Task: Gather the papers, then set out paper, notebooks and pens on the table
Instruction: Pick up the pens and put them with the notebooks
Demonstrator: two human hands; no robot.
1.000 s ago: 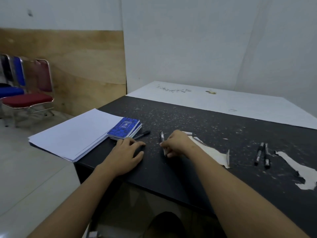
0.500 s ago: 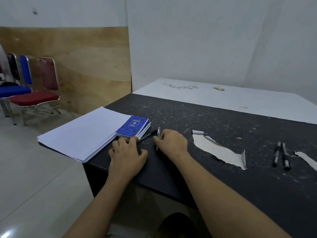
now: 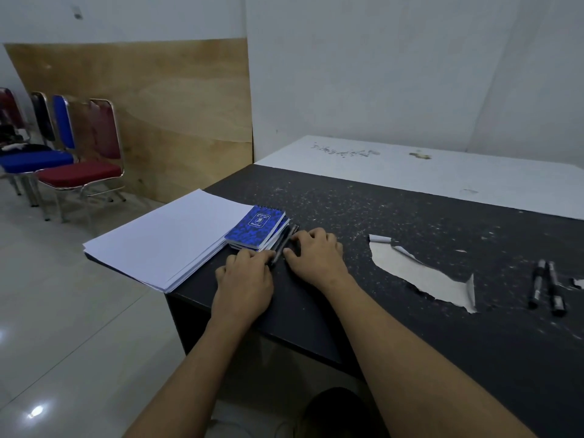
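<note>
Seen from the head: mid-frame, left hand (image 3: 243,279) flat on black speckled table (image 3: 410,216), straight fingertips touching thin dark pens (image 3: 283,243) against stacked blue spiral notebooks (image 3: 257,227), right of white paper stack (image 3: 164,238). Right hand (image 3: 316,257) bent-fingered at those pens; grip impossible to tell.

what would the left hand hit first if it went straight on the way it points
Probably the blue notebooks, their near edge just past the fingertips of the left hand; the pens lie slightly right.

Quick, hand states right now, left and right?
Left hand: open, fingertips touching the black pens.
Right hand: fingers curled against the pens; grip cannot be told.
</note>
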